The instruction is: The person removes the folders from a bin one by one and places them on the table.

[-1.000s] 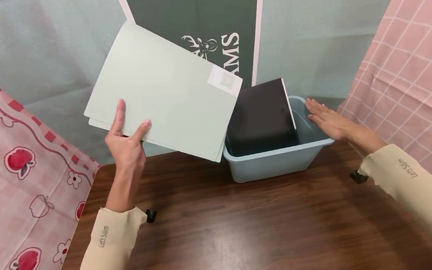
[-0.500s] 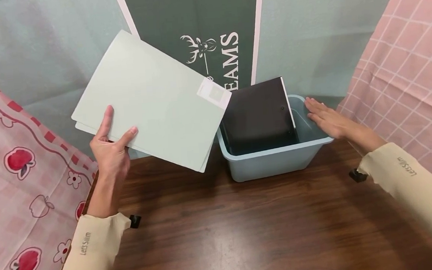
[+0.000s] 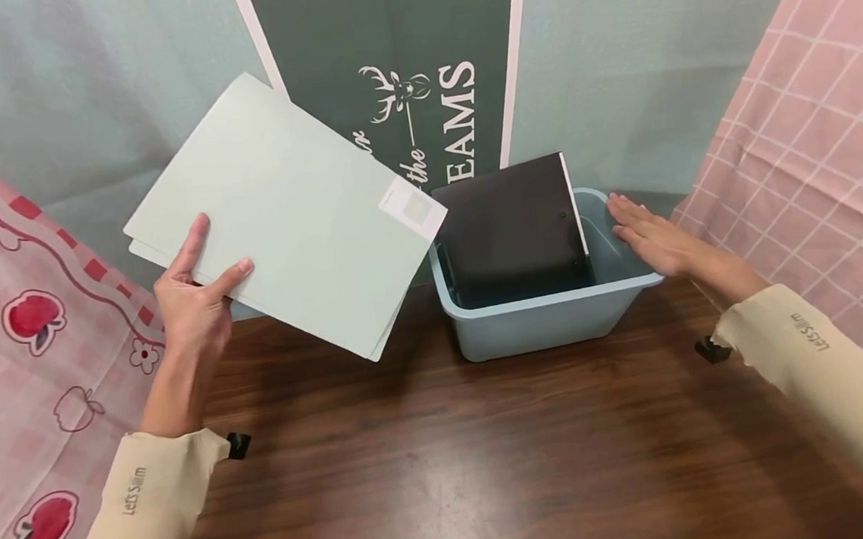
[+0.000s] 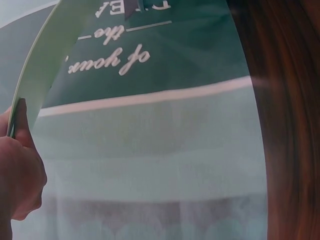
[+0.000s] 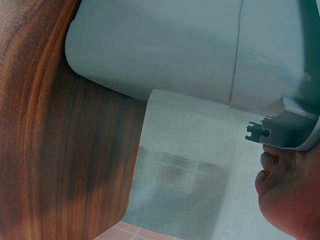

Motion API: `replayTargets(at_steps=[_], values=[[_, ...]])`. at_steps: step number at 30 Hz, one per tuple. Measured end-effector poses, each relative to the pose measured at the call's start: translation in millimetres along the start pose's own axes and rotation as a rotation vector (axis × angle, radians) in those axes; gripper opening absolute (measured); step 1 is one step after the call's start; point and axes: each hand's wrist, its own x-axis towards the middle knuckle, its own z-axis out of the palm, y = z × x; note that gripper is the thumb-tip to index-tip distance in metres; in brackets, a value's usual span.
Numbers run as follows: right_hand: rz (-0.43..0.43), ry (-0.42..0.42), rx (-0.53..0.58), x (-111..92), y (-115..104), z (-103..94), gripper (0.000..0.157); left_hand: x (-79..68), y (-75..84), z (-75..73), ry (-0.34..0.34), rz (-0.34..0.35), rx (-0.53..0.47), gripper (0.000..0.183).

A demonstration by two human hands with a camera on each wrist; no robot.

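Observation:
My left hand [image 3: 195, 307] grips a pale green file folder [image 3: 285, 221] by its lower left edge, thumb and forefinger on the near face. The folder is held tilted in the air, with a white label at its right corner. In the left wrist view, the folder [image 4: 47, 60] shows nearly edge-on above the hand [image 4: 22, 170]. A light blue plastic bin [image 3: 548, 324] stands on the table, holding a black folder [image 3: 507, 231] that leans and sticks up above the rim. My right hand [image 3: 650, 237] lies with straight fingers at the bin's right rim.
The brown wooden table [image 3: 444, 452] stretches out in front. A green-grey cloth [image 3: 636, 80] with a dark printed panel hangs behind. Pink patterned cloths hang on the left [image 3: 43, 413] and right [image 3: 833, 108].
My left hand has carried the pale green folder left and a little down, away from the bin, uncovering more of the printed lettering. The right hand and bin stay nearly the same.

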Motion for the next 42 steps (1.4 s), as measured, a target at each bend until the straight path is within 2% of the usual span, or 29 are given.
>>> replayTargets(at_steps=[10, 20, 25, 30, 35, 42], values=[[0.012, 0.000, 0.001, -1.3, -2.7, 0.8, 0.067, -0.8, 15.2, -33.9, 0.001, -0.104, 0.067, 0.088], [-0.019, 0.003, 0.003, -0.1, -2.0, 1.4, 0.066, -2.7, 24.5, -69.2, -0.127, -0.193, 0.067, 0.083], [-0.031, 0.015, 0.010, 0.3, 0.9, 2.2, 0.065, 1.4, 25.4, -78.5, -0.174, -0.215, 0.118, 0.081], [-0.028, 0.016, 0.018, -0.4, 1.2, 3.1, 0.065, 5.2, 26.4, -88.1, -0.195, -0.254, 0.124, 0.079], [-0.025, 0.021, 0.014, -1.2, 4.2, 3.4, 0.065, 7.8, 27.4, -98.7, -0.217, -0.310, 0.242, 0.077], [-0.025, 0.020, 0.006, 0.1, 6.2, 2.4, 0.065, 16.3, 26.0, -112.4, -0.231, -0.371, 0.330, 0.078]])
